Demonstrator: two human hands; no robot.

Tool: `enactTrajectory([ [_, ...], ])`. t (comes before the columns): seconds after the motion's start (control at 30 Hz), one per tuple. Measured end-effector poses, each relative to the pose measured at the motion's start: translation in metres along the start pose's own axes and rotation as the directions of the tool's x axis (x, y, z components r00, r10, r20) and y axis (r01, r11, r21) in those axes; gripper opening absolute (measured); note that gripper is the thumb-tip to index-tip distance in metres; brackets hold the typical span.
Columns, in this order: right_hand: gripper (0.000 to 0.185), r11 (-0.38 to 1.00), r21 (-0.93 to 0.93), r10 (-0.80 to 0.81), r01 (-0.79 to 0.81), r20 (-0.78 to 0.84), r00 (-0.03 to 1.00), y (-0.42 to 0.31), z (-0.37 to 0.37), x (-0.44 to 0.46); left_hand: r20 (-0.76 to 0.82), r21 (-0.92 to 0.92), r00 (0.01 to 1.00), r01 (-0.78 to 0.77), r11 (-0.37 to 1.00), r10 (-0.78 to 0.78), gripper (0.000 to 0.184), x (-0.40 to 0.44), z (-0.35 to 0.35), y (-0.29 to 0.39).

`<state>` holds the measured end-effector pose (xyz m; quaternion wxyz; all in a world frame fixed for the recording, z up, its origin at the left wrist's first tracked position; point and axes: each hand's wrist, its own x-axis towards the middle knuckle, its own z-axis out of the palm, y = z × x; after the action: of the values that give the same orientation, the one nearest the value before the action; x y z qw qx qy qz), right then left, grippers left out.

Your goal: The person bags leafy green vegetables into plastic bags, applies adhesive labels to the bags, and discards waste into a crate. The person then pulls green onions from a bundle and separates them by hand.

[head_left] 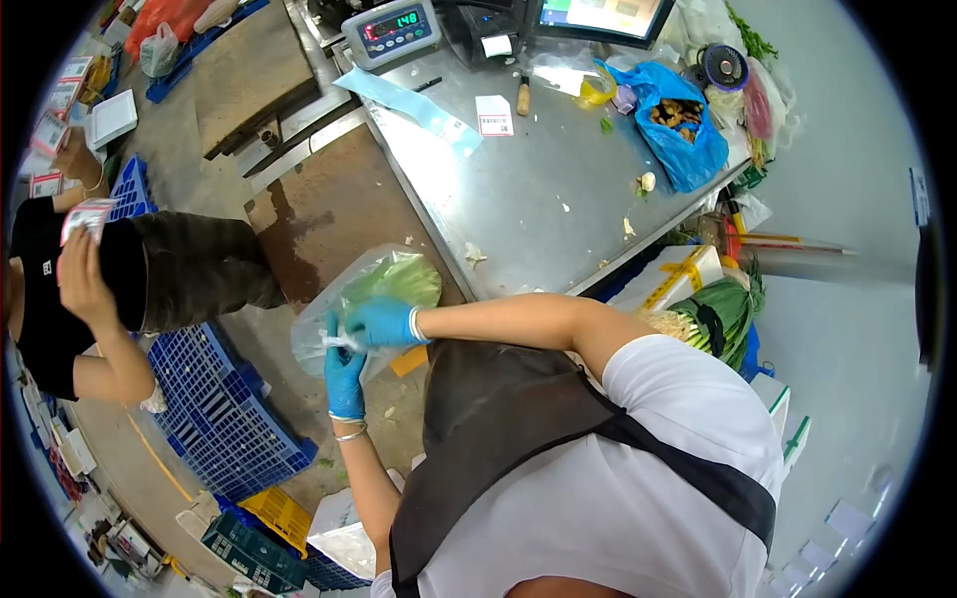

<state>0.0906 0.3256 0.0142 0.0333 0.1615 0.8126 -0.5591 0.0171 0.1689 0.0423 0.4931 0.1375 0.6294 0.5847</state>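
A clear plastic bag (315, 311) with a pale green leafy vegetable (409, 279) inside hangs in front of me, over the edge of the brown board. Both my hands wear blue gloves. My left hand (345, 382) is closed round the gathered neck of the bag, fingers pointing up. Against it, my right hand (381, 324) is closed on the bag just above, partly covering the vegetable. The twisted white neck shows between the two hands; the fingertips are partly hidden.
A metal table (538, 219) carries a scale (392, 32) reading 1.48, a label (494, 116), a wooden-handled tool (523, 97) and a blue bag of brown roots (683, 130). At left a co-worker (100, 269) holds labels, beside blue crates (224, 409).
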Motion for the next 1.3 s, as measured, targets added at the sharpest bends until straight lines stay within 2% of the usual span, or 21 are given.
enactTrajectory([
  [0.07, 0.018, 0.977, -0.079, 0.175, -0.198, -0.228, 0.958, 0.044, -0.002, 0.024, -0.028, 0.272, 0.998, 0.062, 0.960, -0.056, 0.028, -0.011, -0.022, -0.020],
  [0.1, 0.020, 0.941, 0.011, 0.334, -0.339, -0.205, 0.920, 0.078, -0.010, 0.040, -0.073, 0.359, 0.997, 0.044, 0.932, -0.018, 0.006, -0.023, -0.020, -0.018],
  [0.13, 0.024, 0.874, 0.102, 0.487, -0.476, -0.167, 0.858, 0.088, -0.022, 0.047, -0.058, 0.342, 0.998, -0.004, 0.940, 0.025, 0.008, -0.027, -0.012, -0.012],
  [0.2, 0.028, 0.926, 0.019, 0.372, -0.376, -0.194, 0.908, 0.094, -0.004, 0.040, -0.035, 0.303, 0.994, -0.088, 0.949, 0.103, 0.012, -0.037, 0.000, -0.003],
  [0.23, 0.030, 0.946, -0.035, 0.308, -0.322, -0.204, 0.929, 0.092, -0.007, 0.033, -0.149, 0.296, 0.984, -0.054, 0.954, 0.102, 0.013, -0.035, -0.001, -0.003],
  [0.3, 0.035, 0.996, 0.039, 0.091, -0.086, -0.143, 0.986, 0.066, -0.054, 0.000, -0.365, 0.268, 0.927, 0.017, 0.963, 0.085, 0.014, -0.034, -0.008, -0.010],
  [0.33, 0.037, 0.996, 0.081, -0.025, 0.034, -0.116, 0.993, 0.061, -0.081, -0.018, -0.445, 0.378, 0.886, 0.057, 0.924, 0.128, 0.015, -0.036, -0.016, -0.018],
  [0.4, 0.043, 0.980, 0.008, 0.192, -0.197, -0.264, 0.945, 0.105, -0.130, -0.039, -0.580, 0.562, 0.778, 0.167, 0.810, 0.242, 0.020, -0.038, -0.025, -0.034],
  [0.43, 0.038, 0.937, -0.172, 0.220, -0.303, -0.383, 0.897, 0.129, -0.163, -0.047, -0.677, 0.555, 0.699, 0.280, 0.784, 0.230, 0.030, -0.043, -0.007, -0.022],
  [0.47, 0.034, 0.844, -0.361, 0.142, -0.396, -0.563, 0.814, 0.166, -0.190, -0.056, -0.644, 0.613, 0.690, 0.206, 0.763, 0.331, 0.033, -0.043, 0.004, -0.022],
  [0.5, 0.038, 0.807, -0.332, 0.168, -0.489, -0.664, 0.729, 0.171, -0.220, -0.070, -0.606, 0.667, 0.672, 0.135, 0.733, 0.427, 0.035, -0.042, 0.014, -0.024],
  [0.53, 0.041, 0.791, -0.364, 0.127, -0.493, -0.690, 0.713, 0.190, -0.242, -0.079, -0.563, 0.716, 0.645, 0.069, 0.694, 0.517, 0.037, -0.042, 0.027, -0.025],
  [0.57, 0.045, 0.775, -0.395, 0.083, -0.494, -0.711, 0.698, 0.206, -0.261, -0.083, -0.541, 0.692, 0.693, 0.045, 0.720, 0.477, 0.038, -0.039, 0.049, -0.018],
  [0.67, 0.049, 0.757, -0.461, 0.173, -0.462, -0.541, 0.823, 0.231, -0.296, -0.084, -0.285, 0.644, 0.885, -0.107, 0.758, 0.368, 0.036, -0.023, 0.110, -0.009],
  [0.73, 0.051, 0.761, -0.493, 0.161, -0.421, -0.486, 0.859, 0.232, -0.296, -0.094, -0.094, 0.636, 0.917, -0.243, 0.732, 0.387, 0.034, -0.008, 0.147, -0.009],
  [0.83, 0.051, 0.742, -0.525, 0.173, -0.416, -0.449, 0.877, 0.249, -0.281, -0.133, 0.139, 0.760, 0.888, -0.379, 0.528, 0.437, 0.033, 0.005, 0.186, -0.006],
  [0.9, 0.050, 0.709, -0.566, 0.203, -0.421, -0.408, 0.890, 0.250, -0.255, -0.181, 0.161, 0.747, 0.900, -0.380, 0.545, 0.406, 0.031, 0.012, 0.199, -0.013],
  [1.0, 0.048, 0.766, -0.501, 0.206, -0.404, -0.404, 0.891, 0.229, -0.238, -0.234, 0.184, 0.746, 0.919, -0.362, 0.559, 0.349, 0.029, 0.022, 0.216, -0.026],
  [1.1, 0.052, 0.858, -0.300, 0.165, -0.417, -0.609, 0.776, 0.236, -0.245, -0.232, 0.222, 0.769, 0.931, -0.350, 0.535, 0.290, 0.028, 0.036, 0.224, -0.036],
  [1.2, 0.056, 0.839, -0.331, 0.077, -0.433, -0.714, 0.696, 0.225, -0.271, -0.198, 0.276, 0.783, 0.904, -0.409, 0.468, 0.327, 0.027, 0.049, 0.240, -0.033],
  [1.3, 0.061, 0.608, -0.381, 0.431, -0.696, -0.578, 0.693, 0.209, -0.280, -0.169, 0.311, 0.787, 0.905, -0.416, 0.455, 0.288, 0.027, 0.057, 0.253, -0.025],
])
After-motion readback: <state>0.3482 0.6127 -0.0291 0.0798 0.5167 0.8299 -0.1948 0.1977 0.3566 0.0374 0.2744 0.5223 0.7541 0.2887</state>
